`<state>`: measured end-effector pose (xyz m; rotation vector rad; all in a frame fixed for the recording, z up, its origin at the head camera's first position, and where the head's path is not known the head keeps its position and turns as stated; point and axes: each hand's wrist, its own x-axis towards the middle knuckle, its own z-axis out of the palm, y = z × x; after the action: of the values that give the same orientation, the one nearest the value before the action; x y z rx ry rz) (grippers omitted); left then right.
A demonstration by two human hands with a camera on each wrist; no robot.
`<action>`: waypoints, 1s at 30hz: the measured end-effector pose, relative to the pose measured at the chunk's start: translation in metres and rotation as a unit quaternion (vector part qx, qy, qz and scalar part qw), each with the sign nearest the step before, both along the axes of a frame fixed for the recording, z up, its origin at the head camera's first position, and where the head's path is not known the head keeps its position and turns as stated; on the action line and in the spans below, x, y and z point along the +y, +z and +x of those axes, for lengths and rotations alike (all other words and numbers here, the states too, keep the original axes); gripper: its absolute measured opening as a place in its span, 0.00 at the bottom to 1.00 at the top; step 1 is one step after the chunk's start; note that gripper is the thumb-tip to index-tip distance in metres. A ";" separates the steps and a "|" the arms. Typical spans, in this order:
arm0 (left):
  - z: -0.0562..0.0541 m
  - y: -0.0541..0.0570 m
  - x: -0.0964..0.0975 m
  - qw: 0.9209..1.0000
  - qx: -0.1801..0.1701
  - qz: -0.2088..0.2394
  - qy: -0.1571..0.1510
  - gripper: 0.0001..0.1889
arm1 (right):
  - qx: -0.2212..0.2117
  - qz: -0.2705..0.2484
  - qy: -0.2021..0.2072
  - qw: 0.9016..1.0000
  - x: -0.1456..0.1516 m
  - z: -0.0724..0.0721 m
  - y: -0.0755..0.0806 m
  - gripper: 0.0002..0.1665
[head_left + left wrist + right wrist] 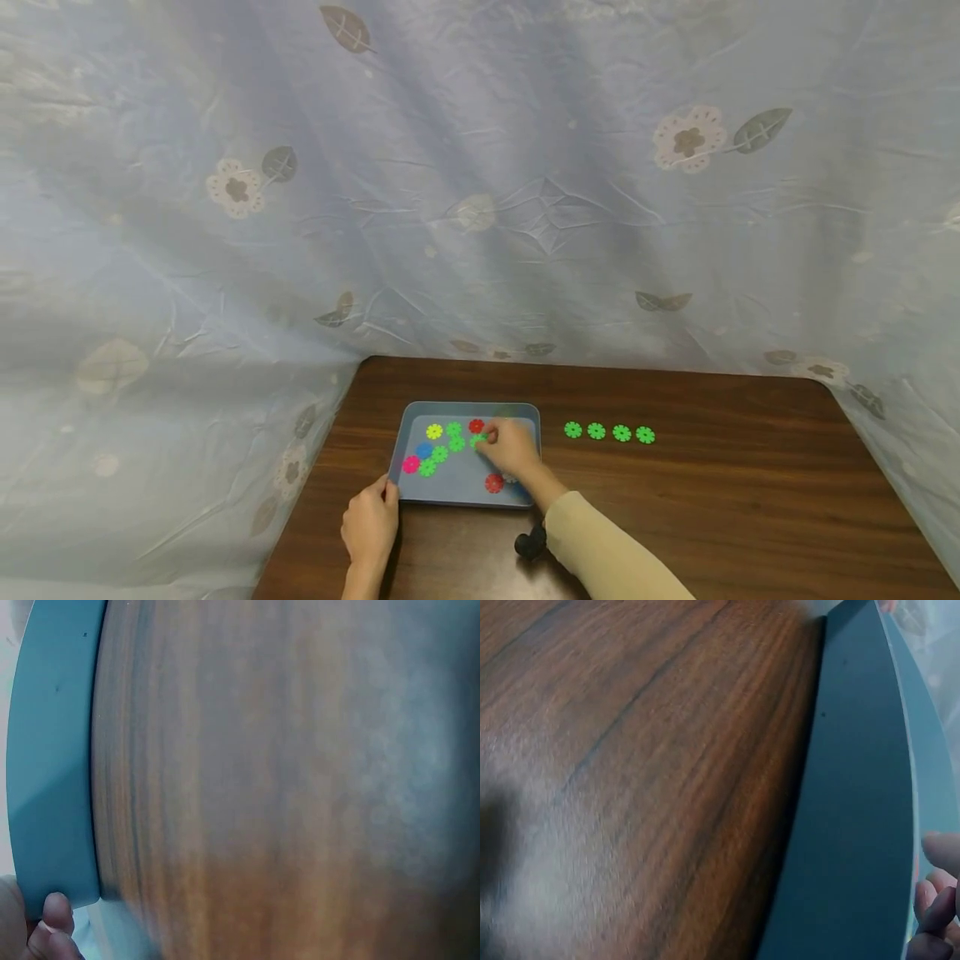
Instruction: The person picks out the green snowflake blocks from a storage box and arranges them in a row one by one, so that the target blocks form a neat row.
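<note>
The left hand (371,521) grips the front left corner of a grey-blue tray (465,502); in the left wrist view its fingertips (58,911) lie at the tray's end. Over the tray's right half, the right hand (512,450) pinches a green snowflake disc (477,441) between thumb and fingers. Beside that disc lies a red disc (476,426). Several other green discs (439,454), a yellow disc (434,432), a blue disc (424,451) and a pink disc (411,464) lie at the tray's left. Another red disc (493,483) sits near its front, by a pale disc partly hidden under the right hand.
Right of the tray, several green discs (596,431) lie spaced in a row on the brown wooden table (750,500). A small black object (531,543) shows beside the right sleeve. A patterned curtain (480,208) hangs behind and left of the table.
</note>
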<state>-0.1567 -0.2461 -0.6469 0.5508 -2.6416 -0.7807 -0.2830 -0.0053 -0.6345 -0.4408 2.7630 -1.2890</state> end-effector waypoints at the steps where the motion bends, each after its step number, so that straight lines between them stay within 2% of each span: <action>1: 0.000 0.000 0.001 1.000 0.001 0.000 0.000 0.15 | 0.004 0.005 -0.002 1.000 -0.001 0.000 -0.002 0.14; 7: 0.000 0.002 0.003 1.000 -0.002 0.000 0.002 0.16 | 0.015 0.039 -0.013 0.999 -0.006 0.001 -0.009 0.15; 14: 0.000 0.002 0.001 1.000 -0.003 0.003 -0.003 0.16 | 0.021 0.054 -0.029 0.998 -0.010 0.001 -0.008 0.16; 21: 0.000 0.001 0.001 1.000 -0.004 0.002 -0.003 0.15 | 0.016 0.074 -0.025 0.997 -0.012 -0.002 -0.006 0.16; 30: 0.001 0.000 0.000 1.000 0.001 0.002 -0.003 0.15 | 0.019 0.051 -0.026 0.998 -0.012 0.001 -0.003 0.12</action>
<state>-0.1559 -0.2465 -0.6465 0.5436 -2.6424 -0.7872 -0.2822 -0.0175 -0.6371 -0.3928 2.8730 -1.1556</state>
